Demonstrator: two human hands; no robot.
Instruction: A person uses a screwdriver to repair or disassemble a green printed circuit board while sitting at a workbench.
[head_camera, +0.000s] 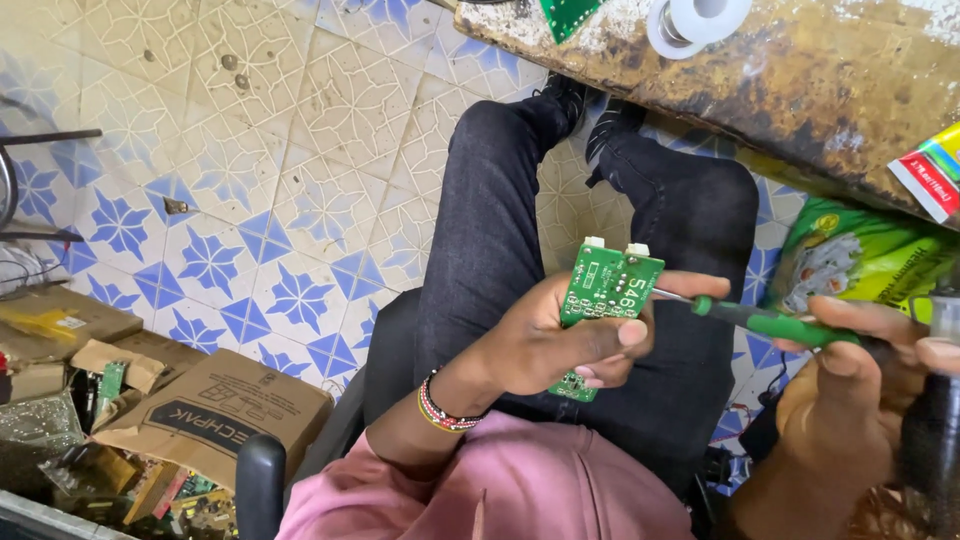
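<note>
The person is sitting on a chair with the left hand (560, 345) curling around a small green circuit board (605, 300), thumb lying across its face and fingers folding behind it, so the board is standing roughly upright above the lap, clear of the workbench (800, 90). The right hand (860, 370) is closing around the green handle of a soldering iron (770, 322), whose thin metal tip is meeting the board's right edge just beside the left thumb. Judgement: the main hazard is the tip sliding off the edge towards that thumb, since the board is being steadied by grip alone with nothing under it. A second risk is the board pivoting in the hand under sideways pressure, which would be dragging the tip across neighbouring pads; whether any joint is actually being touched is too small to tell. Anything dropping would be landing on the dark trousers (500, 230) directly beneath. A solder spool (695, 20) and another green board (568, 14) are lying on the bench at the top, well apart from the hands; a cardboard box (215, 415) is sitting on the tiled floor (300, 150) to the left
</note>
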